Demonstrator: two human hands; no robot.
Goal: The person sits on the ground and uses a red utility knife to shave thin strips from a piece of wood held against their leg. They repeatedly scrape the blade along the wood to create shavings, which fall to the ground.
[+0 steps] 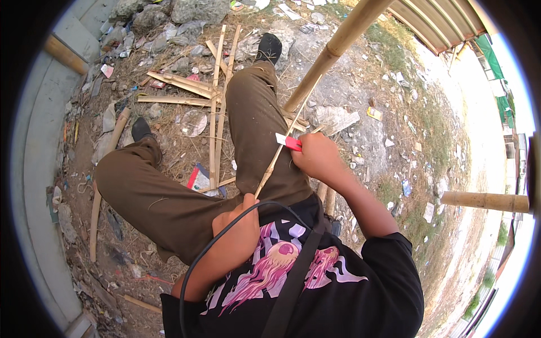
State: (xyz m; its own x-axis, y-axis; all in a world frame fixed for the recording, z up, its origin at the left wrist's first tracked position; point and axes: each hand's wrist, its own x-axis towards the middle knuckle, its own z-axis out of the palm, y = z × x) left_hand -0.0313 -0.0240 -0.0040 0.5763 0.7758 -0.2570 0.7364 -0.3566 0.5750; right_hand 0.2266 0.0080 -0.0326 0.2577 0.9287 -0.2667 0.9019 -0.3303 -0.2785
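My left hand (238, 226) is closed round the lower end of a thin bamboo strip (269, 170), close to my lap. The strip slants up and to the right across my right thigh, toward a thick bamboo pole. My right hand (320, 158) grips a red-handled cutter knife (293, 143). The knife's pale blade (280, 138) points left and crosses the strip, seemingly against it. My right fingers curl away from view, so whether they also touch the strip is hidden.
A thick bamboo pole (332, 52) rises at the upper right of my knee. Several split bamboo pieces (214, 127) lie between my legs. Another pole (484, 201) juts in at right. Litter and rubble (197, 11) cover the ground; a grey wall (39, 169) stands left.
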